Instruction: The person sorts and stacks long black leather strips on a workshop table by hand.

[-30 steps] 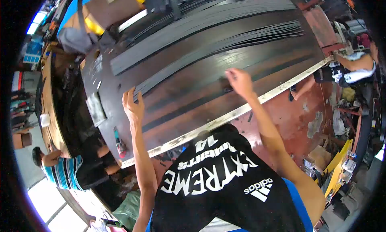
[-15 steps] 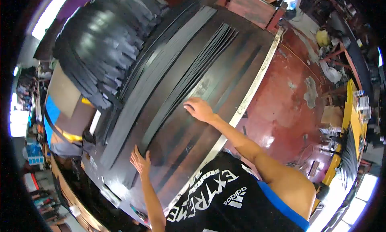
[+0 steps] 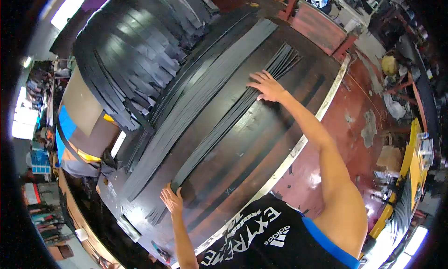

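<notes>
A narrow bundle of long dark rubber-like strips (image 3: pixel 219 124) lies lengthwise on the dark tabletop (image 3: pixel 242 152). My right hand (image 3: pixel 268 87) lies across its far part, fingers spread and palm down. Beyond that hand the strip ends fan apart slightly. At the bundle's near part, my left hand (image 3: pixel 171 201) rests over the strips, with thumb and fingers apart; short strip ends show past it. What lies under both palms is hidden. Alongside runs a wider, flat layer of grey-black strips (image 3: pixel 200 91), which neither hand touches.
A large heap of black strips (image 3: pixel 135 49) drapes over something beyond the table's left side. A pale edge (image 3: pixel 298 150) borders the table on my side. Reddish floor (image 3: pixel 336 143) spreads to the right, with a reddish box-like stand (image 3: pixel 319 26) at the far end.
My right hand has slid away from me along the bundle and now lies over its far part. My left hand has shifted slightly. The whole view has moved a little.
</notes>
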